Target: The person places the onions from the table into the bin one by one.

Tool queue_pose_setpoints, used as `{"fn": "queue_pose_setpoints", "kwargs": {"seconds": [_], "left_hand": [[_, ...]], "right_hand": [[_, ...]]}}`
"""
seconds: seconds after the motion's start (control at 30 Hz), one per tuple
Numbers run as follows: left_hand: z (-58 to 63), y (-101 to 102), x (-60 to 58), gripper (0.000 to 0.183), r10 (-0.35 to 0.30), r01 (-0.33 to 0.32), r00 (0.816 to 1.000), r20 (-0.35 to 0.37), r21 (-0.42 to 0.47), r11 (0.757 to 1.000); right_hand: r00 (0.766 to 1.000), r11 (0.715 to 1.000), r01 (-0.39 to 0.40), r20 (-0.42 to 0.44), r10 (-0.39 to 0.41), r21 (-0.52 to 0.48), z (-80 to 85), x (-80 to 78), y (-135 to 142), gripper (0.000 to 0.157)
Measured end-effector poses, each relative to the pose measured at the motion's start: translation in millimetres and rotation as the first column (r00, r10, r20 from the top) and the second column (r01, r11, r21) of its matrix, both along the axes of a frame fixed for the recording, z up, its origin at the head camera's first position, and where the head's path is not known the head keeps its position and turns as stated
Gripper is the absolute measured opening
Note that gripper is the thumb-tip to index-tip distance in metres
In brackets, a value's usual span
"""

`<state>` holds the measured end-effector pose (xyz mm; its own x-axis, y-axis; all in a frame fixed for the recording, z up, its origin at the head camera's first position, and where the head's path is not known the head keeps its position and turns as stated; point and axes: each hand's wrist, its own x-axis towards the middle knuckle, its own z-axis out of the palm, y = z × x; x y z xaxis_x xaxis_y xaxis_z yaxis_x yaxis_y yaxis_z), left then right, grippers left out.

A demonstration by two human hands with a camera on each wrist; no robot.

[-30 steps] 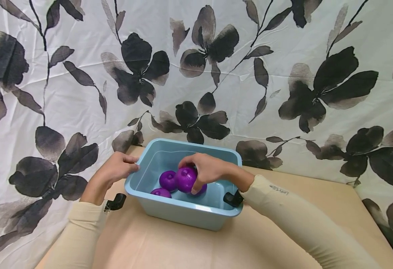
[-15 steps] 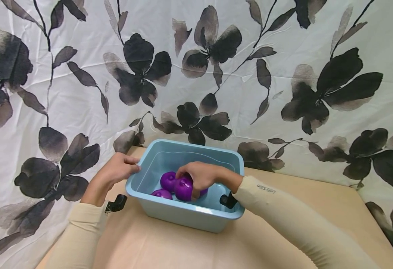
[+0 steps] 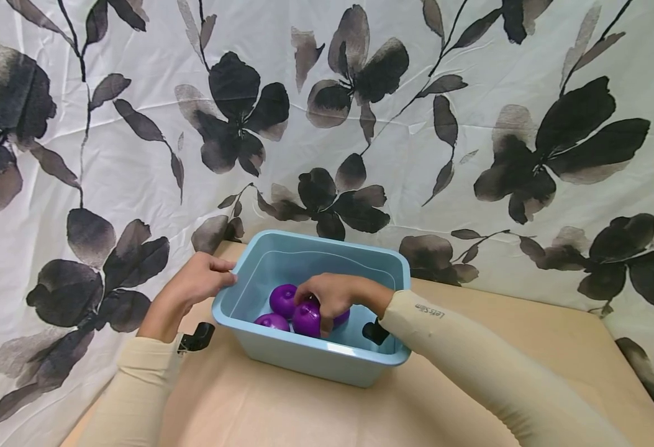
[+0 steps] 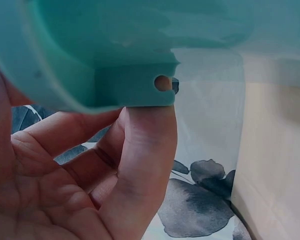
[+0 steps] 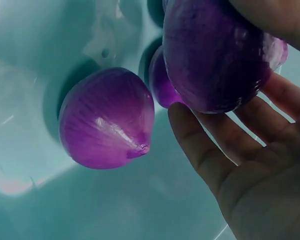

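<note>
A light blue plastic tub (image 3: 310, 362) holds several glossy purple onions. Over it, my right hand (image 3: 335, 292) grips one onion (image 3: 307, 320) low inside, with thumb on one side and fingers on the other. That held onion (image 5: 215, 55) fills the upper part of the right wrist view, beside a loose onion (image 5: 107, 120) with a pointed tip. To the left of the hand lie another onion (image 3: 282, 299) and a lower one (image 3: 272, 321). My left hand (image 3: 195, 279) pinches the tub's left rim, its thumb (image 4: 147, 150) right at the lip's underside in the left wrist view.
The tub stands on a beige tabletop (image 3: 282, 410) close to a white curtain (image 3: 405, 155) with dark flowers, which hangs behind and on the left. Black wrist cameras sit on both forearms, the right one (image 3: 375, 333) inside the tub's rim.
My right hand has lowered the onion further into the tub, beside the others, still gripping it. The left hand has kept hold of the rim. The head view has shifted slightly.
</note>
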<state>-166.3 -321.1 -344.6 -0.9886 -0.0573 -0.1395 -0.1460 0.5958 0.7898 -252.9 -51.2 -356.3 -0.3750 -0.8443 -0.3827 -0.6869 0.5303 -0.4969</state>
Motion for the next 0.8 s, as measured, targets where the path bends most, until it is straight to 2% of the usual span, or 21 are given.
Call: {"fn": "queue_pose_setpoints", "kwargs": {"seconds": [0.2, 0.43, 0.63, 0.8], "left_hand": [[0.0, 0.3, 0.1, 0.044, 0.0, 0.0, 1.0, 0.0, 0.01, 1.0], [-0.9, 1.3, 0.4, 0.044, -0.004, 0.004, 1.0, 0.0, 0.0, 1.0], [-0.8, 1.5, 0.9, 0.045, -0.012, 0.012, 1.0, 0.0, 0.007, 1.0], [-1.7, -0.2, -0.3, 0.045, -0.01, 0.01, 1.0, 0.004, 0.005, 1.0]], "right_hand": [[1.0, 0.999, -0.011, -0.02, 0.012, 0.047, -3.5, -0.3, -2.8, 0.077], [0.997, 0.989, -0.047, -0.057, 0.055, 0.14, -9.6, 4.4, -9.2, 0.067], [0.994, 0.985, -0.073, -0.064, 0.084, 0.156, -14.6, 8.3, -14.4, 0.06], [0.994, 0.984, -0.076, -0.06, 0.086, 0.16, -18.7, 9.0, -19.3, 0.06]]}}
